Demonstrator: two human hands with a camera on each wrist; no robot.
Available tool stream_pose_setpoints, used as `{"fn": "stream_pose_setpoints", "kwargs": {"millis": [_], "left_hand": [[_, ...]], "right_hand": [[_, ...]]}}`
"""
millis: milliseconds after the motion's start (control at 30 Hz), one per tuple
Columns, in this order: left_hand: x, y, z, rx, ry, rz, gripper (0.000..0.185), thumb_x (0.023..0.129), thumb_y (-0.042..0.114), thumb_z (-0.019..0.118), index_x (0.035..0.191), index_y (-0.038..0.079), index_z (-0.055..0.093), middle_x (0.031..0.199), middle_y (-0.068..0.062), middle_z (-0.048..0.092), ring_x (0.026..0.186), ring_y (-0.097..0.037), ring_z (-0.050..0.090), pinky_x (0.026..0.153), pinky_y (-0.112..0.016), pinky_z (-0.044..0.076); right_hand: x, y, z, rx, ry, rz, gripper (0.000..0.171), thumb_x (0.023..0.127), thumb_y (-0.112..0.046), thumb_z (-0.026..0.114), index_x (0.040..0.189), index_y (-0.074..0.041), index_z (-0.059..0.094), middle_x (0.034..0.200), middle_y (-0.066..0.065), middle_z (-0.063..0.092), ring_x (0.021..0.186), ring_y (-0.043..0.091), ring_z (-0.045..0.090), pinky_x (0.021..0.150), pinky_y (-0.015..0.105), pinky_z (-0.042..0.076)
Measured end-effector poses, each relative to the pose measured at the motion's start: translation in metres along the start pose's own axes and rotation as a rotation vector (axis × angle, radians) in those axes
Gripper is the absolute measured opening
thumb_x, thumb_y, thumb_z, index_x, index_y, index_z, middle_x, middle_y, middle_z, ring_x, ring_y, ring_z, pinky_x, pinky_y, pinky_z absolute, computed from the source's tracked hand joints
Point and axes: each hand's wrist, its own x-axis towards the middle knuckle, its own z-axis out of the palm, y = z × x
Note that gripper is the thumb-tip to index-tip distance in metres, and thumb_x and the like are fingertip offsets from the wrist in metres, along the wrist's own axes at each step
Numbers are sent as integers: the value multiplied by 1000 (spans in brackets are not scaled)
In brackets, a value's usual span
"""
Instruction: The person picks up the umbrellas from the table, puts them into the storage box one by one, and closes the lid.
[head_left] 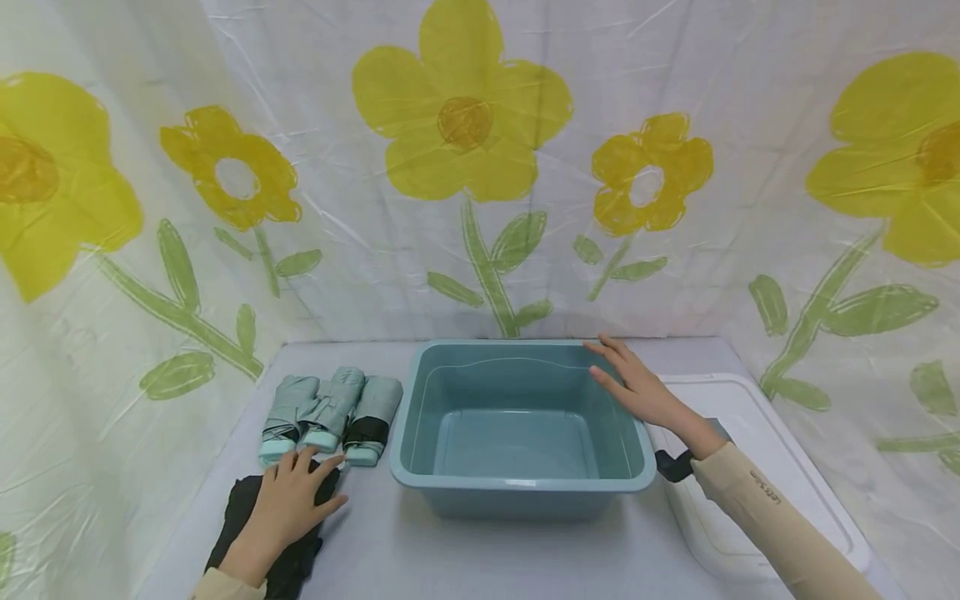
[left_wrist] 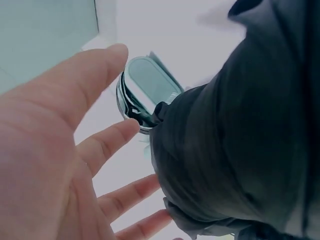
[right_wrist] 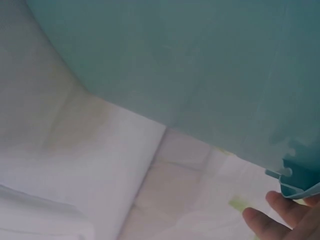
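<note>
My left hand (head_left: 288, 504) hovers with fingers spread over a bundle of black fabric (head_left: 238, 525), its fingertips by the mint ends of rolled pale blue-green folding umbrellas (head_left: 375, 404). In the left wrist view, those fingers (left_wrist: 107, 145) reach alongside the dark fabric (left_wrist: 225, 140), and a mint oval umbrella end (left_wrist: 152, 82) shows behind it. My right hand (head_left: 641, 392) touches the right side of a blue-green plastic basin (head_left: 525, 483) near its back corner, fingers fairly straight. The right wrist view shows its fingertips (right_wrist: 260, 215) below the rim, outside the basin wall (right_wrist: 175, 60).
A white lid-like tray (head_left: 765, 500) lies to the right of the basin, partly under my right forearm. White cloth (head_left: 465, 558) covers the table. A flower-printed sheet (head_left: 525, 267) hangs along the back and sides.
</note>
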Motion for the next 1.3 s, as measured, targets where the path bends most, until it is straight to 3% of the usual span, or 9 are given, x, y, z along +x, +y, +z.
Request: {"fn": "stream_pose_setpoints", "kwargs": {"millis": [333, 567, 733, 967, 1167, 1300], "left_hand": [[-4, 0, 2, 25, -7, -61, 62, 64, 46, 79, 115, 14, 64, 114, -23, 51, 93, -39, 46, 67, -53, 43], [-9, 2, 6, -33, -10, -136, 66, 63, 40, 82, 118, 9, 61, 124, -29, 43, 94, -46, 44, 54, -49, 44], [-12, 3, 14, -69, 8, -189, 70, 61, 35, 84, 120, 7, 59, 128, -30, 37, 98, -51, 41, 52, -53, 45], [-11, 6, 19, -87, -8, -251, 73, 61, 30, 85, 123, 6, 55, 127, -34, 32, 86, -52, 41, 43, -49, 43], [-14, 9, 23, -71, -18, -254, 79, 60, 26, 86, 127, 5, 51, 131, -36, 27, 83, -53, 42, 39, -46, 43], [-16, 11, 23, -92, -63, -254, 80, 62, 19, 84, 131, 4, 47, 133, -38, 22, 84, -54, 41, 37, -41, 43]], "right_hand": [[0, 1, 1, 10, 4, 7, 51, 99, -36, 42, 145, -16, 30, 152, 16, 14, 138, 40, 16, 100, 65, 24], [-1, 1, 2, 19, 7, 19, 52, 99, -36, 42, 145, -15, 30, 152, 17, 13, 138, 41, 16, 99, 65, 25], [-1, 1, 3, 35, 9, 18, 53, 99, -35, 43, 145, -14, 30, 152, 18, 13, 138, 41, 16, 99, 65, 24], [0, 1, 3, 48, 8, 23, 52, 99, -36, 43, 145, -14, 31, 153, 17, 12, 138, 40, 16, 100, 65, 24], [-1, 1, 3, 62, 7, 26, 53, 98, -35, 44, 144, -13, 32, 153, 16, 11, 138, 40, 15, 100, 65, 24], [-2, 1, 4, 67, 5, 28, 52, 98, -35, 44, 144, -13, 32, 153, 16, 11, 138, 40, 15, 99, 66, 24]]}}
